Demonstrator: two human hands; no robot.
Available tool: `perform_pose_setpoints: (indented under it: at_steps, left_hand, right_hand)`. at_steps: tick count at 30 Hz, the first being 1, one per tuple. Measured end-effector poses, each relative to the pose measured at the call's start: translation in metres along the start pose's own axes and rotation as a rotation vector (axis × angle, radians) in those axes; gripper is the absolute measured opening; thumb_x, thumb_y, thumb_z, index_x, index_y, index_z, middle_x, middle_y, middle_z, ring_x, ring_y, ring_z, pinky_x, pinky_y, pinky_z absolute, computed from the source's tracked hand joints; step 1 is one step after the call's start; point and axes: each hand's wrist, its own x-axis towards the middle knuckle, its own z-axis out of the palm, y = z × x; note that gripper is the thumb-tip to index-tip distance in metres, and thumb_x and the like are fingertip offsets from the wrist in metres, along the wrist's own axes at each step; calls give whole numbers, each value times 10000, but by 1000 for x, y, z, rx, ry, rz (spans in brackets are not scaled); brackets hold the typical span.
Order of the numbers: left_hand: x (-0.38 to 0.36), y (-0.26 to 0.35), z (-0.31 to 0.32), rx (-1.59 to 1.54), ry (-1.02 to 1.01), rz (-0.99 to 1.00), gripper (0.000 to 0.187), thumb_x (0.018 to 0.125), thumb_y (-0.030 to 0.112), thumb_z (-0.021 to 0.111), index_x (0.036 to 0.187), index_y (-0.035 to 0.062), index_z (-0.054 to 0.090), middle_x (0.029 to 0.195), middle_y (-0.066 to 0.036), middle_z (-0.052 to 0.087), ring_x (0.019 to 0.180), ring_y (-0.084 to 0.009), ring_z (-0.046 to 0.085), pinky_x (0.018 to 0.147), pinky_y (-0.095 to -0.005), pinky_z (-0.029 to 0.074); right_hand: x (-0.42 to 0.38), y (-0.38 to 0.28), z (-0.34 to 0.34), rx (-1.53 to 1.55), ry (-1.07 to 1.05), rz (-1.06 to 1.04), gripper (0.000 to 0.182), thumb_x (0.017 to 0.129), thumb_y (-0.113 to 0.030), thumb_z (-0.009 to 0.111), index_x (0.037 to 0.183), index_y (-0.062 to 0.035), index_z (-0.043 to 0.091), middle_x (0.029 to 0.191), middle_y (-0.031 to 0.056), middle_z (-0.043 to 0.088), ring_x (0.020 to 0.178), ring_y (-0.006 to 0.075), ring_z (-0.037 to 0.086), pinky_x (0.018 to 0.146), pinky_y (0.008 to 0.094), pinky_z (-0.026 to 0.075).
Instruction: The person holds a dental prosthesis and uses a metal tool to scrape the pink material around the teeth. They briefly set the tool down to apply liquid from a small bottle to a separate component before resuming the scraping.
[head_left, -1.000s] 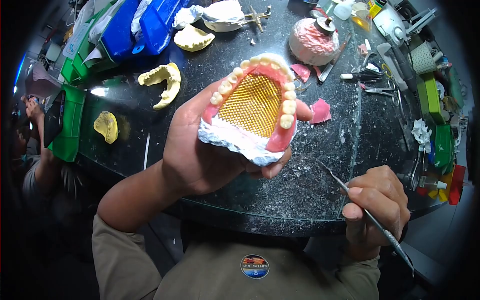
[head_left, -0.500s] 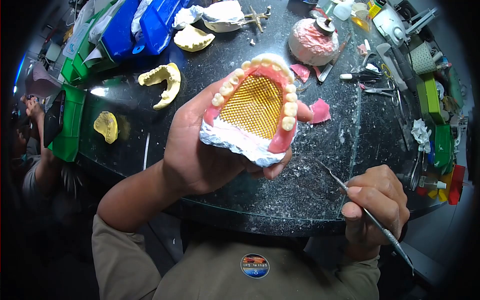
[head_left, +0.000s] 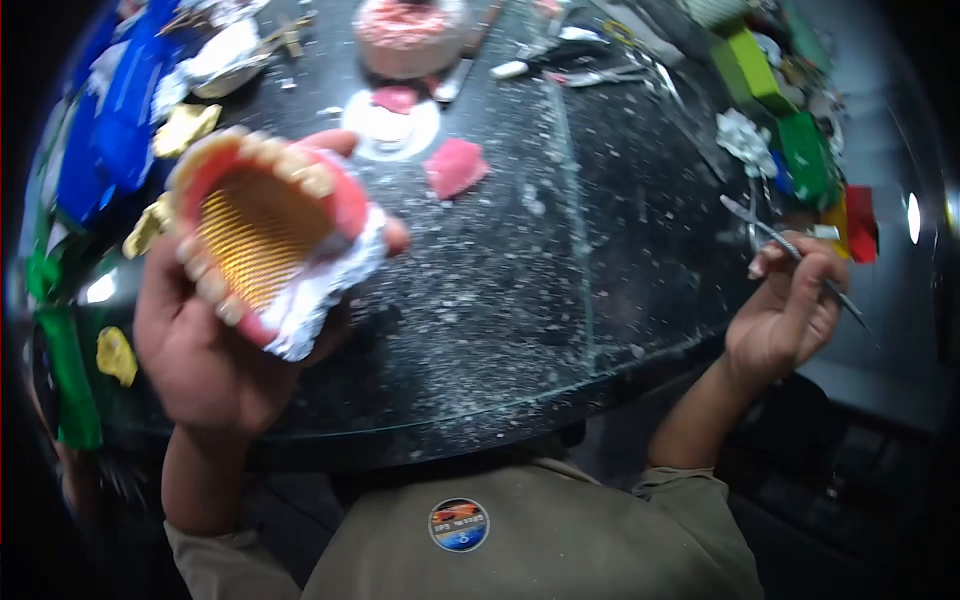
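Observation:
My left hand (head_left: pixel 215 370) is closed around a denture model (head_left: pixel 330 275), a white plaster cast with pink wax, a row of artificial teeth and a gold mesh (head_left: pixel 260 235) across the palate. It is tilted above the left part of the bench, slightly blurred. My right hand (head_left: pixel 795 310) grips a thin metal wax carver (head_left: pixel 785 240) between thumb and fingers, over the bench's right edge. The two hands are far apart. A pink wax piece (head_left: pixel 456 168) lies on the bench between them, and a smaller pink wax scrap (head_left: pixel 394 98) sits in a bright light patch.
White shavings cover the dark glass bench top (head_left: pixel 480 300). At the back stand a pink-and-white round block (head_left: pixel 410 35) and scissors (head_left: pixel 600 75). Blue bins (head_left: pixel 120 130) and yellowish casts (head_left: pixel 117 355) are on the left; crumpled tissue (head_left: pixel 745 142) and green boxes (head_left: pixel 750 70) on the right.
My view has turned to the right. The denture model has rotated and tilted in my left hand. My right hand has risen outward to the bench's right edge, the carver's angle changed.

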Motion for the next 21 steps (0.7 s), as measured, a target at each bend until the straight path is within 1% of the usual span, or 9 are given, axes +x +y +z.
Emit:
perform_pose_setpoints:
  at_steps: [3, 6, 8, 10, 13, 15, 17, 19, 21]
  left_hand:
    - [0, -1, -17, 87, -159, -34, 648, 935, 335, 367, 1345, -94, 108, 1177, -382, 376, 950, -310, 569, 768, -278, 531]
    - [-1, -12, -12, 174, -145, 76, 665, 910, 339, 435, 1354, -63, 145, 1322, -319, 272, 1087, -335, 505, 812, -289, 529]
    - [-2, -17, -8, 207, -135, 98, 685, 885, 333, 491, 1356, -46, 168, 1352, -278, 253, 1135, -360, 462, 799, -310, 540]
    - [-3, -20, -10, 372, -179, 200, 715, 855, 317, 556, 1360, -27, 186, 1380, -231, 240, 1182, -386, 414, 785, -339, 553]
    - [-2, -19, -4, 233, -209, 145, 741, 835, 270, 593, 1368, -22, 169, 1357, -212, 287, 1185, -384, 406, 811, -384, 544]
    - [0, -16, -10, 346, -278, 139, 741, 837, 261, 592, 1370, -22, 161, 1348, -208, 296, 1189, -380, 399, 820, -384, 540]
    - [-2, -17, -6, 488, -97, 88, 804, 789, 325, 649, 1360, -29, 208, 1333, -195, 316, 1189, -339, 404, 835, -359, 528]
    - [-3, -18, -5, 675, -157, 170, 851, 734, 378, 694, 1341, -33, 263, 1325, -189, 328, 1184, -308, 412, 838, -349, 521]
    - [-5, -19, -2, 778, -160, 167, 912, 675, 404, 740, 1325, -45, 286, 1296, -190, 355, 1138, -270, 454, 860, -348, 503]
  right_hand:
    - [-30, 11, -45, -43, 119, 261, 181, 920, -163, 477, 924, 12, 522, 786, 117, 570, 605, 127, 521, 543, 219, 410]
    - [-59, 16, -61, -71, 217, 411, 176, 917, -168, 489, 922, 3, 529, 741, 86, 582, 595, 103, 519, 538, 206, 394]
    - [-67, 19, -61, -80, 216, 453, 167, 915, -159, 491, 922, 4, 531, 754, 93, 591, 597, 102, 521, 541, 205, 390]
    - [-65, 20, -55, -119, 226, 431, 160, 907, -149, 508, 905, 8, 540, 761, 98, 604, 602, 98, 529, 550, 204, 391]
    - [-63, 20, -53, -141, 209, 416, 162, 895, -149, 534, 884, 12, 549, 749, 95, 612, 611, 96, 542, 563, 198, 397]
    - [-65, 22, -54, -161, 218, 409, 164, 892, -151, 540, 882, 12, 551, 749, 96, 613, 612, 97, 544, 566, 198, 400]
    - [-66, 22, -54, -185, 205, 402, 166, 890, -154, 546, 879, 12, 553, 749, 97, 614, 614, 97, 546, 570, 198, 403]
    - [-66, 23, -53, -214, 175, 394, 170, 888, -158, 551, 875, 12, 556, 749, 98, 615, 616, 98, 548, 575, 198, 405]
    - [-66, 23, -52, -197, 176, 399, 173, 887, -160, 552, 873, 12, 557, 750, 98, 617, 618, 97, 550, 579, 195, 405]
